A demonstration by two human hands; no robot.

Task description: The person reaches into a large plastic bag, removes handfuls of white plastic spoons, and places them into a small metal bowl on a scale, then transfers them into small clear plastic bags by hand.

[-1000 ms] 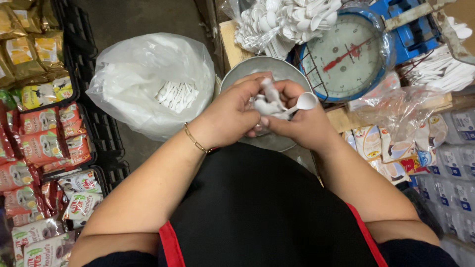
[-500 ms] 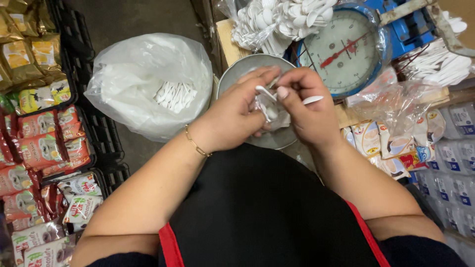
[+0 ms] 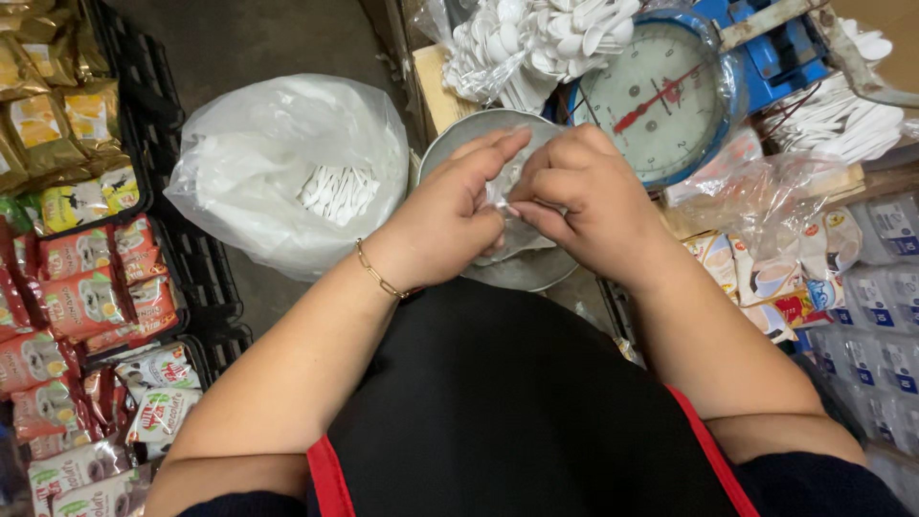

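The left hand (image 3: 450,215) and the right hand (image 3: 584,196) meet over a round metal pan (image 3: 469,134). Both hands pinch a small clear bag (image 3: 503,187). The bag sits right between the fingertips of the two hands, and most of it is hidden by them. The left fingers are stretched out long, with the thumb pressed on the bag. The right fingers are curled tight around the bag's top. What is inside the bag cannot be seen.

Just past the right fingers stands a scale (image 3: 656,91) with a round white face and a red needle. Above the fingertips lies a pile of white spoons (image 3: 541,38) in clear plastic. More white spoons (image 3: 833,120) lie far out past the right knuckles. Well off to the side of the left fingers is a big white bag (image 3: 278,163) with small white things showing inside. A thin gold bracelet (image 3: 378,278) goes around the left wrist. Snack packs (image 3: 81,297) fill black crates far out on the left side.
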